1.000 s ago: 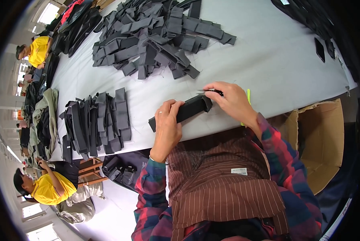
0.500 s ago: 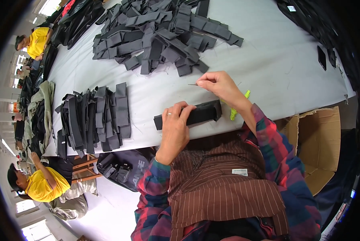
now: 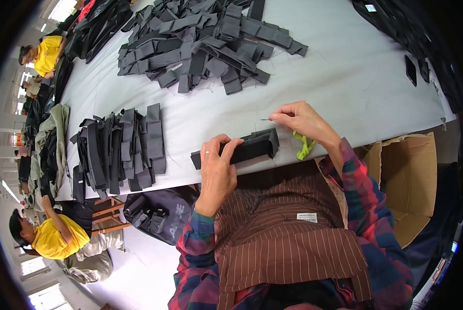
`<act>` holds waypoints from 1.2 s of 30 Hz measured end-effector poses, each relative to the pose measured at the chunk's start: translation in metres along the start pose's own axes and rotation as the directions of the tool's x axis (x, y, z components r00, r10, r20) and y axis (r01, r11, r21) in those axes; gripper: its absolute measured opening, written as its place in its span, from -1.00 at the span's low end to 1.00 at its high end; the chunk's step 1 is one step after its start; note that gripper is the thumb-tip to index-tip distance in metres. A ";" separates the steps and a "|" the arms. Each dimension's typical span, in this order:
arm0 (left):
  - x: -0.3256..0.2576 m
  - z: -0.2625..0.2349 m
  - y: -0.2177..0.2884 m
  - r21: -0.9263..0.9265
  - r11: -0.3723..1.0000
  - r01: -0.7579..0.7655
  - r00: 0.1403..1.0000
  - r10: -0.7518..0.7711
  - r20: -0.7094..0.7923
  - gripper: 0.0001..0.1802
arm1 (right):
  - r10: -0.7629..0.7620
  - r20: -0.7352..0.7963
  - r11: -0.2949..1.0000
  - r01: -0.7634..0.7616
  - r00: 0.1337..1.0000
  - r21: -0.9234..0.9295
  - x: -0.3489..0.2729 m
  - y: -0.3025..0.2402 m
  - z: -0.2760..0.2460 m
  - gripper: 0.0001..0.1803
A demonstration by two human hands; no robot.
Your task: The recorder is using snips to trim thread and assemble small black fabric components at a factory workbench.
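My left hand [image 3: 218,173] grips a black bundle of folded fabric strips [image 3: 254,146] near its left end, thumb and fingers across its top. The bundle lies close to the table's near edge. Above and to the right of it, my right hand [image 3: 302,123] is closed in a pinch. A thin, pointed, greyish sliver [image 3: 265,120] sticks out leftward from its fingertips; its kind is too small to make out. Just below that hand, a neon yellow-green looped thing [image 3: 305,147] rests on the table.
A large heap of dark grey fabric strips [image 3: 195,49] covers the table's far part. Stacked strips [image 3: 120,147] lie in rows at left. A phone-like black slab [image 3: 411,71] is at far right. Below stand a cardboard box [image 3: 407,186] and a dark bag [image 3: 161,214]. Yellow-shirted people are at left.
My right hand has shifted right and a little nearer, the sliver still in its pinch. My left hand and the bundle have slid slightly left.
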State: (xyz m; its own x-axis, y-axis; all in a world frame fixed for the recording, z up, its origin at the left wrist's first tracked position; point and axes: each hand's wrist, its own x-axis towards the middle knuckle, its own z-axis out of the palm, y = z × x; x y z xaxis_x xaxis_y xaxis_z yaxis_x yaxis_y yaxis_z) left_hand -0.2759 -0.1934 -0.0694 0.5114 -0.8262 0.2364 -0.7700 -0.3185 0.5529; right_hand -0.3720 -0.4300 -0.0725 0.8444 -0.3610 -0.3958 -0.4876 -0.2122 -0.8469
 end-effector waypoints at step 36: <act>-0.036 0.019 -0.004 -0.867 -0.462 0.186 0.923 -0.220 0.315 -0.36 | -0.381 -0.193 0.848 0.425 0.904 0.318 -0.067 -0.017 0.086 -0.70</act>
State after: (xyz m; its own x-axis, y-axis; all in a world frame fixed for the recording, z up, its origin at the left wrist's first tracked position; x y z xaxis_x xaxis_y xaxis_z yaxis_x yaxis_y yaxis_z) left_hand -0.2983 -0.1715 -0.0949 0.5213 -0.8391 -0.1554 0.7818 0.3966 0.4811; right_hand -0.4010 -0.3240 -0.0623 0.9064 -0.4212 0.0329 0.0158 -0.0441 -0.9989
